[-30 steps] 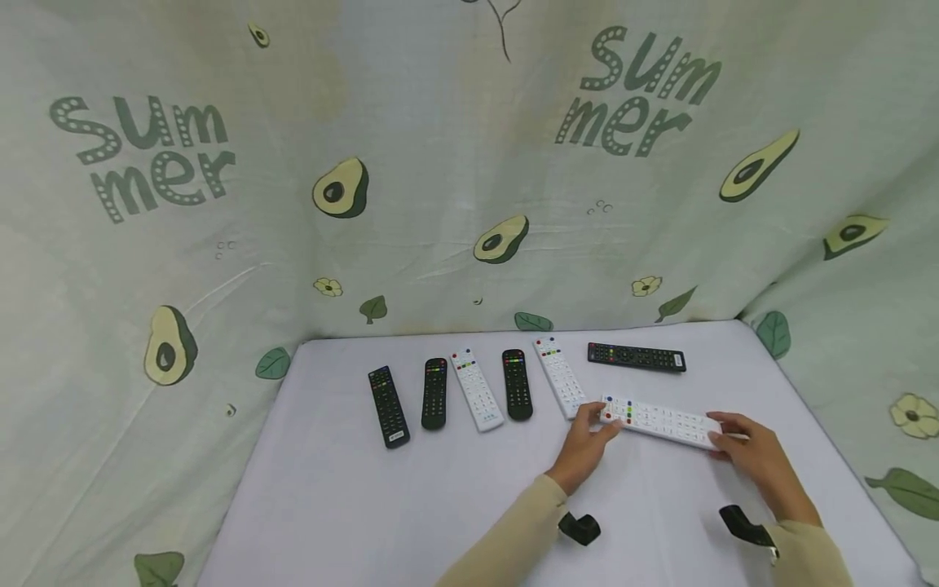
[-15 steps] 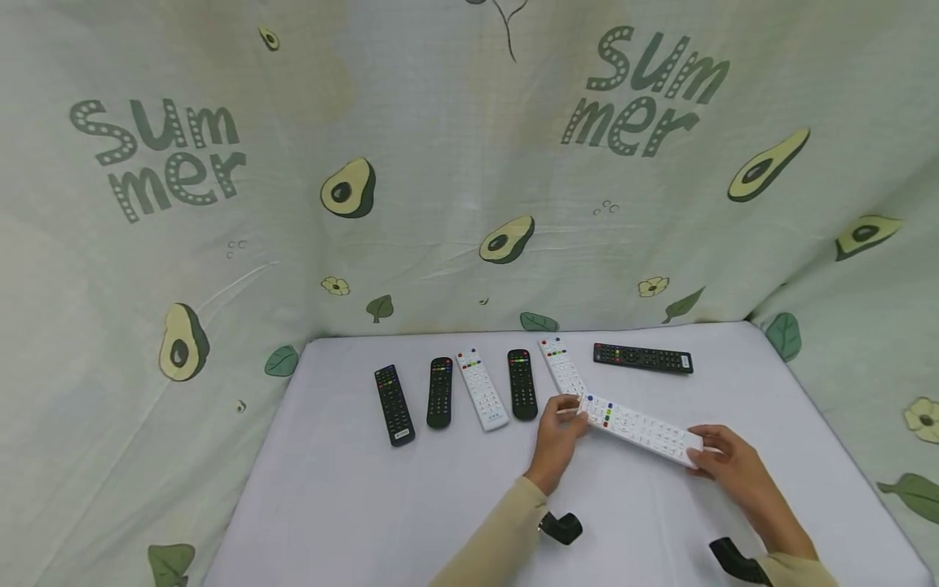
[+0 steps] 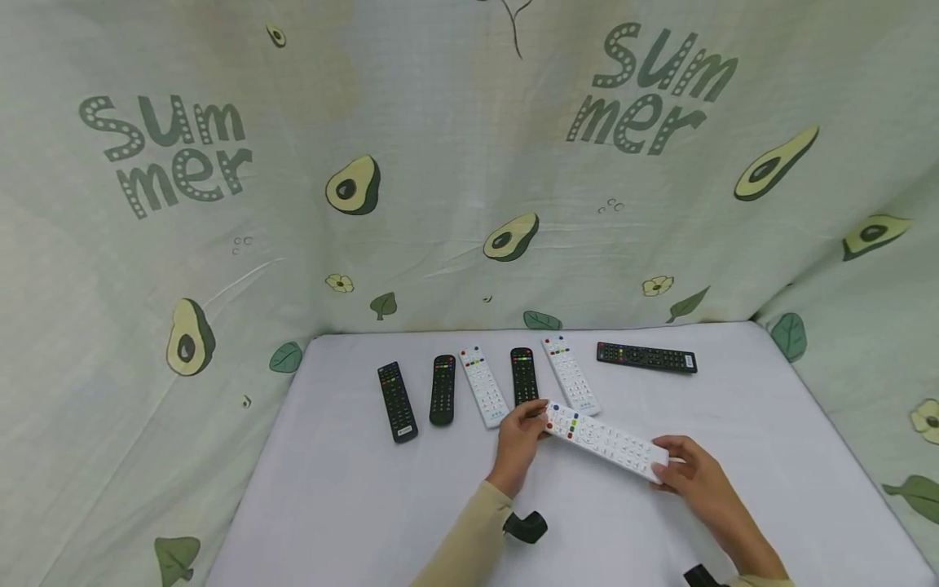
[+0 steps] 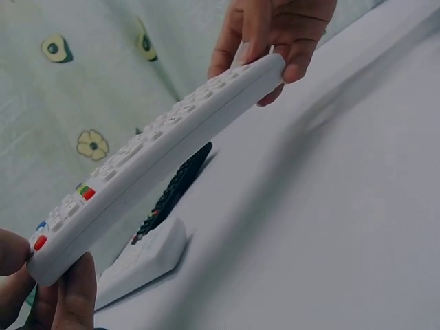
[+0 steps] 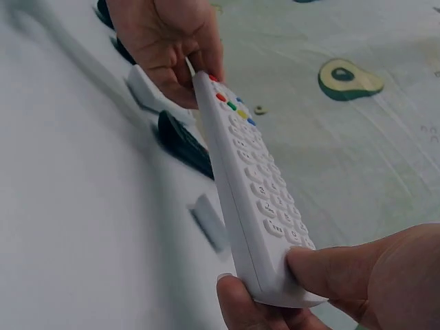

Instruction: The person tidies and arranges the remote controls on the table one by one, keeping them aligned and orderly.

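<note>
A pale green curtain (image 3: 440, 163) printed with avocados and the word "Summer" hangs behind and to both sides of me. In front of it lies the white counter (image 3: 352, 505), reaching from my sleeves out to the curtain's foot.

Over the counter's middle I hold a long white remote (image 3: 605, 441) by its two ends, buttons up, lifted clear of the surface as the wrist views show. It slants from far left to near right. My left hand (image 3: 519, 440) pinches the end with the coloured buttons, thumb on one side and fingers (image 4: 75, 295) curled under the other. My right hand (image 3: 693, 477) grips the plain end, thumb on top and fingers (image 5: 240, 306) wrapped beneath.

Beyond my left hand a row of five remotes lies flat, each pointing away from me: a black remote (image 3: 397, 401) farthest left, a shorter black remote (image 3: 443, 389) beside it, a white remote (image 3: 483, 386), another black one (image 3: 524, 376) and a second white one (image 3: 571, 375), whose near end sits just beyond the remote I hold. Farther right, apart from the row and near the curtain, a black remote lies crosswise (image 3: 646, 357).

A black wrist strap (image 3: 525, 527) shows under my left sleeve.
</note>
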`<state>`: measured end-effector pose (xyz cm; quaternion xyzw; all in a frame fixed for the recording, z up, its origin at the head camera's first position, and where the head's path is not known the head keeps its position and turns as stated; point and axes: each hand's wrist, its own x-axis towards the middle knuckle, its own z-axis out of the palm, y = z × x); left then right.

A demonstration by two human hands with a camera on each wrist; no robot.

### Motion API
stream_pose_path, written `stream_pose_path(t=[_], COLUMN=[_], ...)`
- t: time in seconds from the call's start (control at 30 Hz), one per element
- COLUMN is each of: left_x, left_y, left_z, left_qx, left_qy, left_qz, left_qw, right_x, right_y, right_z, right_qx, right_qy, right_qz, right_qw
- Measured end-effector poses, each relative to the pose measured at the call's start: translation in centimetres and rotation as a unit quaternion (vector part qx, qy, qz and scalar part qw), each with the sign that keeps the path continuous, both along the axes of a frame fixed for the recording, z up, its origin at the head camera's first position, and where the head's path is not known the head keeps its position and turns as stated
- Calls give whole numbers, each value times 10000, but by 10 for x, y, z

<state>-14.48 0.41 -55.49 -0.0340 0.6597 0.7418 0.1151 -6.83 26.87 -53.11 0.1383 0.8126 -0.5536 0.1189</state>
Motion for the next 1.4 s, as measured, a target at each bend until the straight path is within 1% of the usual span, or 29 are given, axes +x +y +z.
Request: stream_pose_path(t=[0.07,0.2,0.33,0.4,0.5,0.63,0.7,0.87,0.97,1.07,1.17,1.4], left_x=[1,2,3,3,3,4,5,8,10,11,13,11], left_y=[-9,-27,-43,-51,-60,-73,-79,-93,-101,-109,-117,-137], left_z=[0,-2,-2,-1,1,2,2,2,2,2,3,3], left_qx=[-38,-127,-86,-47,-67,-105,-144,-326,-450,-580,-813,-1384], left_qy=[-31,-79,-122,-158,-178,-195,-212,-144,-99,-54,-58,-33], left_qz=[-35,-13,-15,-19,11,50,43,-50,-100,-168,-217,-336], left_qw=[10000,9999,9999,9999,9998,9997,9997,9994,9989,9982,9964,9898], right_x=[2,6,10,12,15,19,21,27,30,34,36,39], right_y=[-9,-26,-43,-51,-60,-71,-77,-94,-104,-116,-128,-154], right_z=[0,-2,-3,-3,-3,-7,-10,-19,-22,-24,-25,-28], right_qx=[-111,-505,-821,-911,-1108,-1416,-1611,-2166,-2366,-2463,-2455,-2125], right_qy=[-43,-139,-266,-337,-404,-399,-407,-396,-377,-413,-380,-229], right_qz=[29,73,187,285,634,1234,1448,1750,1883,2021,2211,2475], right_qw=[9999,9986,9961,9949,9910,9814,9754,9596,9524,9470,9431,9450])
